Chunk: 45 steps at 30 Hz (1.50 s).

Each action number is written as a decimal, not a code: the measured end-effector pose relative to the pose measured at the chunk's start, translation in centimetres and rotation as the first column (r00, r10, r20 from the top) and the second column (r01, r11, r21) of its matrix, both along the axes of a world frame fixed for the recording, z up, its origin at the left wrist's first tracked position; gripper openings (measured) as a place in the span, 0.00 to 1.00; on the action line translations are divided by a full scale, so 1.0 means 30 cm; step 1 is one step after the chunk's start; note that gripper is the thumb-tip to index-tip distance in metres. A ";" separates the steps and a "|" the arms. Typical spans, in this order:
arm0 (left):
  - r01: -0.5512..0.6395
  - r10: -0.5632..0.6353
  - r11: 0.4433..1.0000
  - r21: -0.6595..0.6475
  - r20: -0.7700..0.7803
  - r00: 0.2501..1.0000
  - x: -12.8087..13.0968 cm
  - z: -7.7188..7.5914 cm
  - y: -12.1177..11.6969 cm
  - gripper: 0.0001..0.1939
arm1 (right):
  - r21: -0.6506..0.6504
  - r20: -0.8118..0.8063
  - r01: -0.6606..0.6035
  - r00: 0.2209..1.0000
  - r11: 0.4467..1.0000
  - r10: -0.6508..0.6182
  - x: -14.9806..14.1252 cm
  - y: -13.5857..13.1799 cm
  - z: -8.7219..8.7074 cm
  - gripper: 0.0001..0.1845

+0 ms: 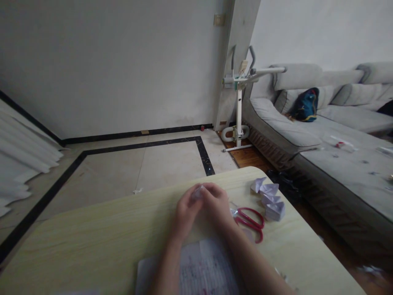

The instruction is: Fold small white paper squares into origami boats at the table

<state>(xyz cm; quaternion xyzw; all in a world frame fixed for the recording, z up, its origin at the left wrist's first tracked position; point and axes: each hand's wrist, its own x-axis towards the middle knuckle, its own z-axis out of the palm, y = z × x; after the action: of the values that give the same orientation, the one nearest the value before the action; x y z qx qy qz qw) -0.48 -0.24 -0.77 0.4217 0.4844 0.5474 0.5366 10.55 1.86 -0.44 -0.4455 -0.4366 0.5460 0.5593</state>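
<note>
Over the far part of the table, my left hand [188,205] and my right hand [216,200] meet, both closed on a small piece of folded white paper [198,191]. Most of the paper is hidden by my fingers. Just right of my right hand lie scissors with red handles [250,220], their blades partly covered by the hand. Beyond them, several folded white paper shapes [270,198] stand in a row near the table's right edge. Under my forearms is a lined, written-on notebook [202,266].
The pale wood-grain table [101,241] has a rounded far right corner. To the right stands a grey sofa [346,155] with a blue backpack [307,105] on it. White exercise equipment [238,106] stands by the wall. A white curtain [24,151] hangs at left.
</note>
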 end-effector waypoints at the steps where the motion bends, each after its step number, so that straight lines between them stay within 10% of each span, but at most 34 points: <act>1: -0.007 0.007 1.000 -0.001 -0.001 1.000 0.000 0.000 0.001 0.21 | -0.017 -0.030 -0.001 1.000 1.000 0.001 -0.002 0.001 -0.002 0.10; 45: -0.008 0.005 0.999 -0.044 -0.072 0.997 -0.007 0.012 0.000 0.17 | -0.148 -0.172 -0.051 0.985 0.988 0.025 0.003 0.021 -0.024 0.11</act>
<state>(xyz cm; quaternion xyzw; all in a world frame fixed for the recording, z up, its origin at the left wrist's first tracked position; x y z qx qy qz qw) -0.70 -0.24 -0.41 0.4274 0.5167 0.5228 0.5263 10.65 2.48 -1.17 -0.4305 -0.3530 0.6242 0.5481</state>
